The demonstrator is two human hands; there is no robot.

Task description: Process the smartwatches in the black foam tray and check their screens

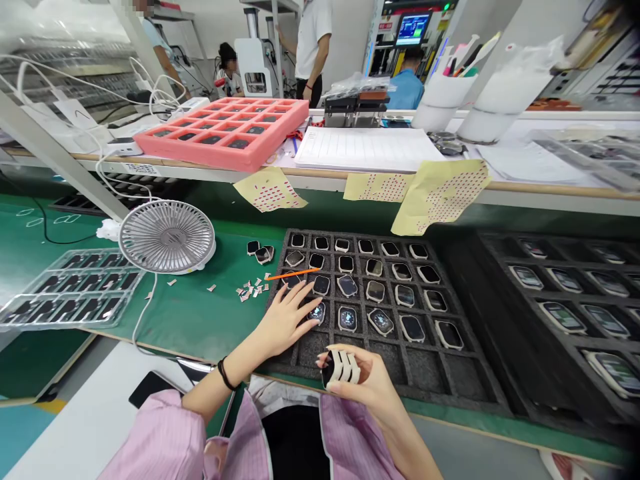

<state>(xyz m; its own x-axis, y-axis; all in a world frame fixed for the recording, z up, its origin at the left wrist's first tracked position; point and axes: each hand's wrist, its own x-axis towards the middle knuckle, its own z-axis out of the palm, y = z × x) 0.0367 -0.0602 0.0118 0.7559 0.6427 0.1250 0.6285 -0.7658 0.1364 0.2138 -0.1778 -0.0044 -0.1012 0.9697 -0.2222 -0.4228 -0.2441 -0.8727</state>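
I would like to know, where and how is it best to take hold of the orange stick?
Probably at the middle of the orange stick, coming from above and pinching across its narrow width. It is long and thin, and lies slanted across the left edge of the foam tray, with its right end at a watch.

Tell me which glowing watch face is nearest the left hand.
The leftmost watch in the nearest filled row of the tray beneath the hands. The left hand is at its edge; the other glowing watches lie further right.
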